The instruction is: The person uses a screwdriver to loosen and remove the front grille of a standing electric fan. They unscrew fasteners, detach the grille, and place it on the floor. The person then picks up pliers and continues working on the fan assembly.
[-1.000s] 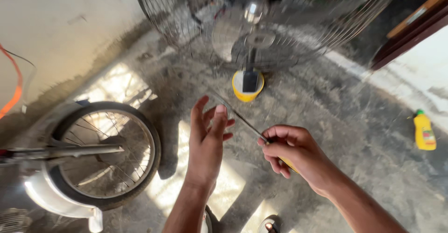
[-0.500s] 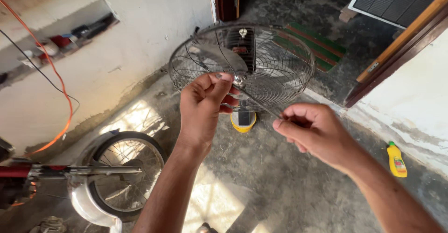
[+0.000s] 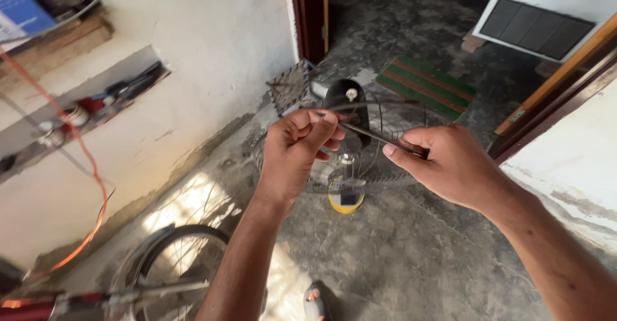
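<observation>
Shiny metal rod [image 3: 366, 133], wire fan guard [image 3: 385, 167], rough concrete floor [image 3: 411, 250].

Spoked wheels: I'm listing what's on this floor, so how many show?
1: the spoked wheel with black tyre stands at lower left on the concrete floor, cropped by the frame; others may be hidden.

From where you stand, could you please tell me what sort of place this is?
Probably a home repair corner: rough grey concrete floor, spoked bicycle wheel, round wire-caged metal fan, cluttered wall niche.

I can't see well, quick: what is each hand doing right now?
Left hand: closed, pinching one end of the thin metal rod.
Right hand: closed, gripping the rod's other end.
</observation>
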